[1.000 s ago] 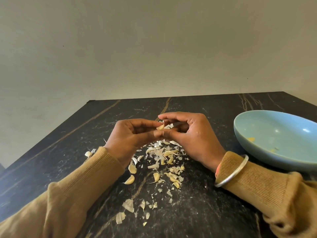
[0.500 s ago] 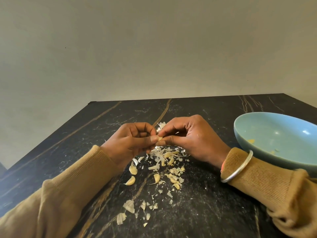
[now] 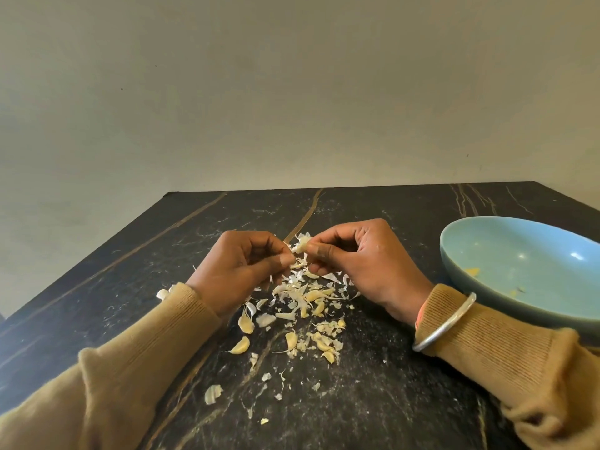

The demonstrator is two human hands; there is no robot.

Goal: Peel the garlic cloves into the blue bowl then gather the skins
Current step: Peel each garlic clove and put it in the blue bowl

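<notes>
Few peeled pieces show in the shallow pale-blue ceramic bowl (image 3: 461,280), which sits at three o'clock from the hands. Only two or so small yellow bits (image 3: 471,271) lie on its floor, so by my reading the peeling is in its early or middle part.

Both hands are raised just above the black marble-look tabletop with brown veins (image 3: 373,401), meeting at its centre. The right hand (image 3: 363,264), fingers curled, pinches a small pale garlic clove (image 3: 302,246) between thumb and forefinger, with white papery skin flaring from its top. The left hand (image 3: 240,267), also curled, has thumb and forefinger pressed together at the clove's lower end, apparently on a strip of its skin. This clove looks partly stripped and not ready for the bowl.

At six o'clock from the hands lies a loose scatter of white and cream skins (image 3: 302,293), trailing on toward the person. Among them lie several yellowish crescent cloves (image 3: 240,346), and I cannot tell whether these are bare or need peeling. One more whitish piece (image 3: 162,293) lies at nine o'clock, touching the tan ribbed left sleeve (image 3: 146,368).

What remains, I judge, is finishing this clove, dealing with the loose ones, then gathering the skins, which are unswept.
</notes>
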